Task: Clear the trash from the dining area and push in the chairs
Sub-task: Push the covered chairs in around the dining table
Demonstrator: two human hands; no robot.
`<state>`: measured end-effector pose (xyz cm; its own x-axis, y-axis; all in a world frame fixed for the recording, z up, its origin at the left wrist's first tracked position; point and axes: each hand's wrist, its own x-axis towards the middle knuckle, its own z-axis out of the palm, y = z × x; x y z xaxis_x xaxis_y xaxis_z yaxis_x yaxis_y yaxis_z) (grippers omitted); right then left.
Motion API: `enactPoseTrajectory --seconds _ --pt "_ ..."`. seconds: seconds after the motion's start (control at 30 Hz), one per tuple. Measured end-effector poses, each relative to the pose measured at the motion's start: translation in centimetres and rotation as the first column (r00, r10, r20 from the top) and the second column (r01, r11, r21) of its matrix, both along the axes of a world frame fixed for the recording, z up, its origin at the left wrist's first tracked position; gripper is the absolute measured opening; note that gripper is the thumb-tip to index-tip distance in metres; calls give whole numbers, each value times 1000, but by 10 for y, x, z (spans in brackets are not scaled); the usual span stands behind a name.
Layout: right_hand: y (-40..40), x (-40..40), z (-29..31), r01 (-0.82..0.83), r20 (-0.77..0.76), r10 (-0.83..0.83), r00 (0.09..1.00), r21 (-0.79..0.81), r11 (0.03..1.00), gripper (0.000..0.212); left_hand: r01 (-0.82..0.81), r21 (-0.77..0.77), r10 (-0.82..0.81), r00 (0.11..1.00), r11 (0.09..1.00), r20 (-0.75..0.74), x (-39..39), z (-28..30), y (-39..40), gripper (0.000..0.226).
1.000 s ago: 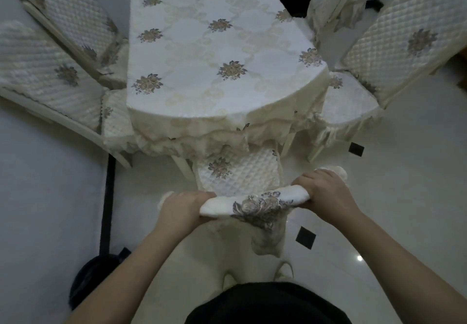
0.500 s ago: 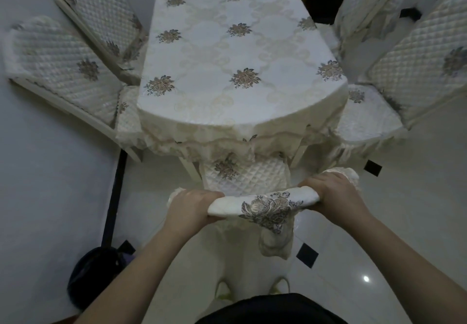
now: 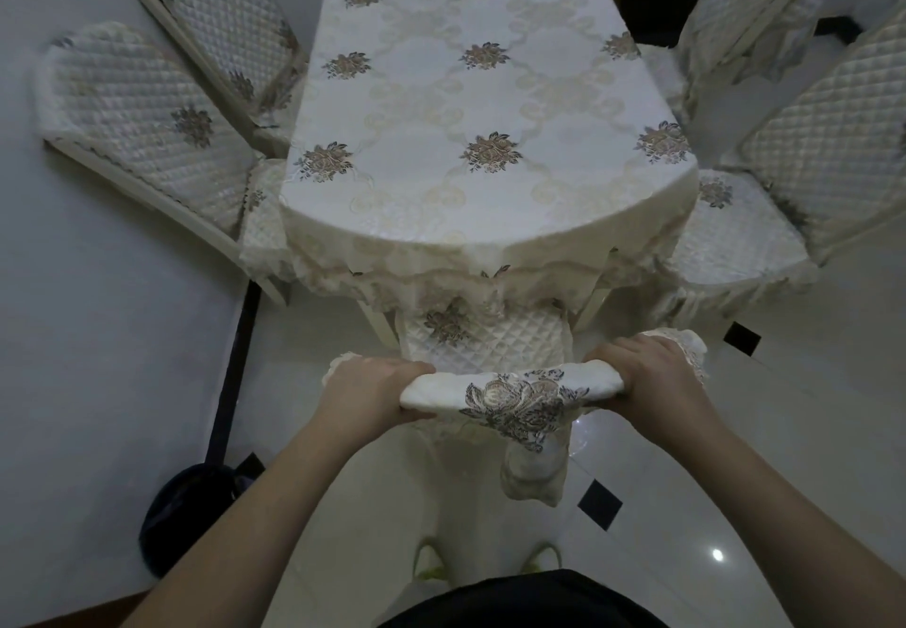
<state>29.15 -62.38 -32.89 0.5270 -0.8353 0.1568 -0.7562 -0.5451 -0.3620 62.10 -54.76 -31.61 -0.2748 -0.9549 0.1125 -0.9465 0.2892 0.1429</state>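
A cream quilted chair (image 3: 495, 333) stands at the near end of the dining table (image 3: 470, 137), its seat partly under the hanging tablecloth. My left hand (image 3: 372, 389) grips the left end of the chair's top rail (image 3: 515, 389), and my right hand (image 3: 647, 377) grips the right end. The rail's cover bears a brown flower pattern. The tabletop carries only its flowered cloth.
Two quilted chairs (image 3: 147, 122) stand along the table's left side and two more (image 3: 809, 147) along its right, the near right one pulled out a little. A dark round bin (image 3: 191, 514) sits on the floor at lower left. My feet (image 3: 431, 564) are behind the chair.
The chair has slid forward, so more of its seat lies under the tablecloth. Both hands kept their grip on the rail, and the table looks closer in the view.
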Motion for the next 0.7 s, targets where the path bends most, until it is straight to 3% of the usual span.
enactPoseTrajectory --seconds 0.37,0.7 --pt "9 3 -9 48 49 -47 998 -23 999 36 36 -5 -36 999 999 -36 9 -5 -8 41" --pt "1 28 -16 66 35 -64 997 -51 997 41 -28 86 37 993 996 -110 36 -22 -18 29"
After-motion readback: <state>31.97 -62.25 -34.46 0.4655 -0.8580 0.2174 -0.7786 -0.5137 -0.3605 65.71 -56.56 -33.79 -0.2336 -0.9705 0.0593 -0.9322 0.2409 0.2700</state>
